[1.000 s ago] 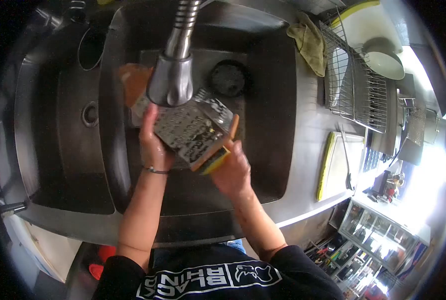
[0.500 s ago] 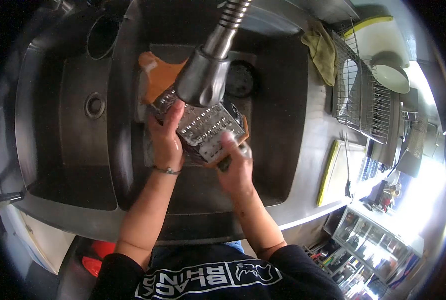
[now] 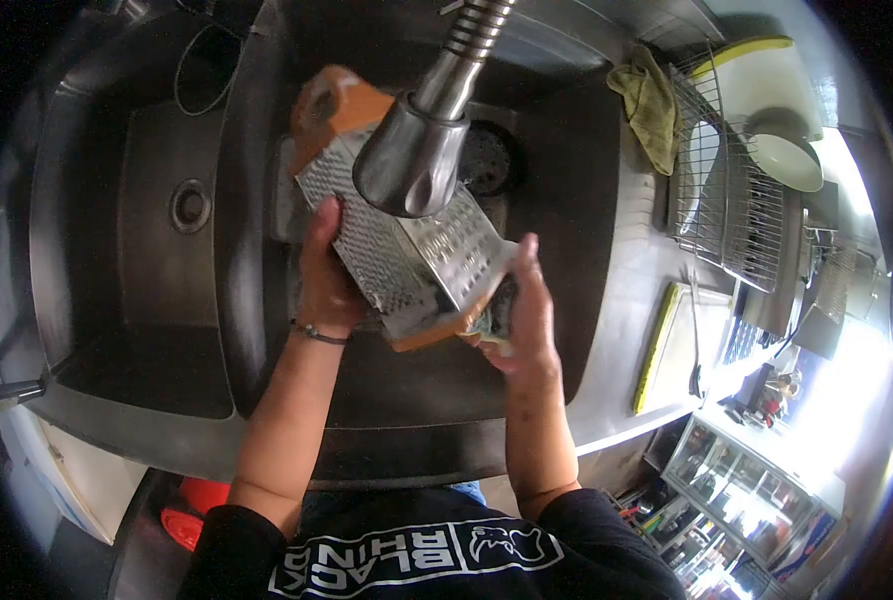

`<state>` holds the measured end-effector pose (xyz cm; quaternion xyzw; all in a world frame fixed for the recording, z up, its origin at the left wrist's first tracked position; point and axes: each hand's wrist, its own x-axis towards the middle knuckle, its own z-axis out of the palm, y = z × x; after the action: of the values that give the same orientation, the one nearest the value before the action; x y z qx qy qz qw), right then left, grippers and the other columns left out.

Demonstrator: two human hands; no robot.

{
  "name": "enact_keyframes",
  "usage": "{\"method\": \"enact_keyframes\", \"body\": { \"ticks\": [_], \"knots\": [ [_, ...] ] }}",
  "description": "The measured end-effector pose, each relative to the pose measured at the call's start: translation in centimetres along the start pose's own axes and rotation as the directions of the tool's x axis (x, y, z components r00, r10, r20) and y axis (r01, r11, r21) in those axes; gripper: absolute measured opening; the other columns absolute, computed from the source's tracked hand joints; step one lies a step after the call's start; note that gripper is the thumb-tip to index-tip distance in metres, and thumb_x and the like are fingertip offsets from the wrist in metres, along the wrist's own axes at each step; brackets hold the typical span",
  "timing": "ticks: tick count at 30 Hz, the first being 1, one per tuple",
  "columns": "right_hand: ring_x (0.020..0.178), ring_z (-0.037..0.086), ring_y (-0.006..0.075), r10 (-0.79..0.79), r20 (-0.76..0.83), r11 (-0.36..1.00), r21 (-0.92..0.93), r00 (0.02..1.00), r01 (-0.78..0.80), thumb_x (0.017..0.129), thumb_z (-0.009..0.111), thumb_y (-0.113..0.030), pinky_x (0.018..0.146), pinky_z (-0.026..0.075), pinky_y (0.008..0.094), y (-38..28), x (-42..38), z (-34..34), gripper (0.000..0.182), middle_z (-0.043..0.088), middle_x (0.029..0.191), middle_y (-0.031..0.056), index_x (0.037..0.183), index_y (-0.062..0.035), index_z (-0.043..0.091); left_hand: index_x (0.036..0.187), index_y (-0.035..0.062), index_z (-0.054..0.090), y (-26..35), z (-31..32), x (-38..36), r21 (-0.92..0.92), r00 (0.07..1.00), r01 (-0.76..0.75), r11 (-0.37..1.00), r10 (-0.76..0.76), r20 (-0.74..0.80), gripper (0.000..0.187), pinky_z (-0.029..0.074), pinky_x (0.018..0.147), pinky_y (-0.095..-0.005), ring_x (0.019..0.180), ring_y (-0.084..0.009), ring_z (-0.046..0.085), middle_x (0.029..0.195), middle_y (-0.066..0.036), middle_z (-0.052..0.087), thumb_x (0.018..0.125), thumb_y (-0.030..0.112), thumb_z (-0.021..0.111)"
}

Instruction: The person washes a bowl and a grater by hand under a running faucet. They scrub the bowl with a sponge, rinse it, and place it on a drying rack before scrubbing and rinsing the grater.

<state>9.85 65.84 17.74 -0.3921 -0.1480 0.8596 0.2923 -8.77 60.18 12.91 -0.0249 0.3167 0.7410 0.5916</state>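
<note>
A metal box grater point(image 3: 372, 245) with an orange handle and orange bottom rim lies tilted over the right sink basin. Its fine-holed face and a coarser face point up at me. My left hand point(image 3: 324, 275) grips the grater's left side, thumb along the face. At the lower right end, my right hand point(image 3: 532, 320) is curled by the rim around what looks like a yellow-green sponge point(image 3: 484, 325), mostly hidden by the fingers. The steel spray head point(image 3: 412, 165) hangs over the grater and covers part of it.
A second basin point(image 3: 167, 300) with a drain lies to the left. On the right counter are a green cloth point(image 3: 649, 105), a wire dish rack point(image 3: 722, 180) with dishes, and a white cutting board point(image 3: 672, 345) with tongs on it. A round dark drain point(image 3: 492, 160) shows behind the spray head.
The grater has turned, so its fine-holed face now shows and its handle sits higher. My right hand has moved off the coarse face to the right, toward the bottom rim.
</note>
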Motion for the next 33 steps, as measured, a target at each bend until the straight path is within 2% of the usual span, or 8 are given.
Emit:
{"method": "enact_keyframes", "body": {
  "ticks": [8, 10, 12, 18, 21, 29, 31, 33],
  "knots": [
    [0.094, 0.058, 0.0212, -0.342, 0.258, 0.428, -0.813, 0.904, 0.394, 0.084, 0.041, -0.050, 0.075, 0.048, 0.0275, -1.9, -3.1, 1.5, 0.070, 0.052, 0.116, 0.0196, 0.125, 0.0072, 0.042, 0.124, 0.0076, 0.046, 0.9, 1.7, 0.1, -0.248, 0.984, 0.045, 0.968, -0.086, -0.157, 0.056, 0.042, 0.094, -0.0411, 0.110, -0.0263, 0.051, 0.118, -0.011, 0.054, 0.086, 0.049, 0.047],
    [0.091, 0.056, 0.0183, -0.185, 0.124, 0.853, -0.472, 0.975, 0.222, 0.087, 0.044, -0.034, 0.075, 0.045, 0.0213, 0.4, -2.4, 3.0, 0.049, 0.050, 0.119, 0.0090, 0.119, 0.0034, 0.051, 0.124, 0.0067, 0.046, 0.3, 1.3, 0.2, -0.325, 0.987, 0.089, 0.942, -0.128, -0.100, 0.057, 0.042, 0.094, -0.0406, 0.111, -0.0262, 0.051, 0.120, -0.011, 0.053, 0.086, 0.049, 0.046],
    [0.093, 0.055, 0.0330, -0.062, 0.430, -0.175, -0.893, 0.901, 0.414, 0.078, 0.058, -0.013, 0.078, 0.046, 0.0368, 2.8, -0.2, 1.6, 0.030, 0.056, 0.107, 0.0176, 0.106, -0.0025, 0.057, 0.123, 0.0060, 0.046, -0.5, 0.2, 0.3, -0.363, 0.984, 0.147, 0.920, -0.099, 0.148, 0.057, 0.042, 0.094, -0.0406, 0.109, -0.0264, 0.052, 0.119, -0.011, 0.053, 0.086, 0.049, 0.046],
    [0.106, 0.051, 0.0341, -0.085, 0.725, -0.570, -0.597, 0.683, 0.564, 0.073, 0.062, -0.017, 0.094, 0.038, 0.0426, 4.6, 2.5, -1.5, 0.043, 0.055, 0.112, 0.0175, 0.114, -0.0041, 0.054, 0.118, 0.0050, 0.050, -0.5, 1.4, -0.1, -0.286, 0.967, 0.237, 0.929, -0.197, 0.159, 0.054, 0.049, 0.084, -0.0356, 0.095, -0.0222, 0.059, 0.104, -0.009, 0.059, 0.085, 0.047, 0.050],
    [0.117, 0.045, 0.0322, 0.103, 0.164, 0.191, -0.971, 0.981, 0.143, 0.075, 0.062, -0.021, 0.103, 0.028, 0.0438, 4.1, 3.9, -1.4, 0.051, 0.049, 0.124, 0.0172, 0.122, -0.0066, 0.049, 0.115, 0.0043, 0.052, -2.1, 2.2, -0.8, -0.210, 0.970, 0.222, 0.952, -0.238, -0.052, 0.053, 0.050, 0.082, -0.0342, 0.095, -0.0214, 0.059, 0.104, -0.009, 0.059, 0.082, 0.046, 0.055],
    [0.124, 0.034, 0.0285, -0.040, 0.354, -0.169, -0.924, 0.935, 0.342, 0.077, 0.064, -0.032, 0.105, 0.025, 0.0400, 7.4, 4.9, -6.2, 0.066, 0.042, 0.131, 0.0103, 0.134, -0.0109, 0.035, 0.110, 0.0043, 0.051, -3.3, 1.7, -1.0, -0.009, 0.990, 0.122, 0.993, -0.122, -0.064, 0.039, 0.047, 0.078, -0.0303, 0.088, -0.0155, 0.057, 0.098, -0.005, 0.057, 0.080, 0.025, 0.065],
    [0.125, 0.034, 0.0270, -0.126, 0.248, 0.548, -0.790, 0.961, 0.276, 0.082, 0.059, -0.033, 0.105, 0.025, 0.0398, 8.5, 5.0, -6.0, 0.061, 0.041, 0.132, 0.0096, 0.133, -0.0101, 0.036, 0.112, 0.0038, 0.048, -2.5, 1.5, -0.7, -0.050, 0.988, 0.131, 0.990, -0.135, -0.077, 0.043, 0.048, 0.077, -0.0296, 0.086, -0.0140, 0.057, 0.095, -0.004, 0.057, 0.077, 0.020, 0.068],
    [0.124, 0.036, 0.0277, -0.132, 0.532, -0.591, -0.720, 0.837, 0.364, 0.087, 0.052, -0.032, 0.106, 0.025, 0.0388, 8.1, 4.3, -4.2, 0.054, 0.040, 0.133, 0.0091, 0.132, -0.0083, 0.036, 0.114, 0.0031, 0.045, -1.4, 1.4, -0.5, -0.063, 0.988, 0.113, 0.992, -0.119, -0.102, 0.049, 0.048, 0.076, -0.0288, 0.085, -0.0134, 0.057, 0.095, -0.004, 0.057, 0.075, 0.019, 0.070]
  ]
}}
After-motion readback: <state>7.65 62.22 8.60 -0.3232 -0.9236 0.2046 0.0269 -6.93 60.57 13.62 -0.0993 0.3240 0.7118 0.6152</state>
